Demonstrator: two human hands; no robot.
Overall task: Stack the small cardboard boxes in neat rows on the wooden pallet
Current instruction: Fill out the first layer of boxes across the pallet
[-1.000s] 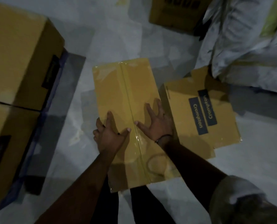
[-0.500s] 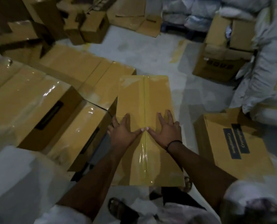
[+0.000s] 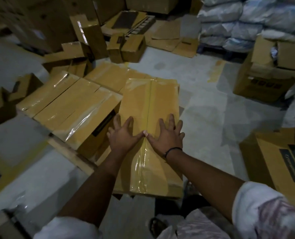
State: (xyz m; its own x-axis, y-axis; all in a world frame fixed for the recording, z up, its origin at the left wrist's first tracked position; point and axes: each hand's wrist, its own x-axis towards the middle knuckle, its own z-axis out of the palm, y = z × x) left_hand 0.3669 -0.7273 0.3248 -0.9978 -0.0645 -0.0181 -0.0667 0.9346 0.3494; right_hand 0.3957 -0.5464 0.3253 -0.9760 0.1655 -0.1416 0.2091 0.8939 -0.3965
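A long tan cardboard box [image 3: 150, 100] with a clear-taped centre seam lies in front of me, its left side against a row of similar taped boxes [image 3: 71, 107]. Those boxes sit on the wooden pallet [image 3: 71, 154], of which a pale plank shows at the near left. My left hand [image 3: 124, 137] and my right hand [image 3: 167, 137] press flat on the box top with fingers spread, thumbs meeting at the seam. What the box rests on is hidden.
A larger box with a dark label [image 3: 281, 161] stands on the floor at the right. An open carton [image 3: 267, 75] and stacked white sacks [image 3: 246, 23] are at the back right. Loose small boxes [image 3: 126, 45] and flattened cardboard crowd the back. Bare grey floor [image 3: 203, 104] lies right of my box.
The box has shifted left, away from the labelled box and up against the row on the pallet. Both hands have stayed flat on its top, thumbs now touching. My view has lifted.
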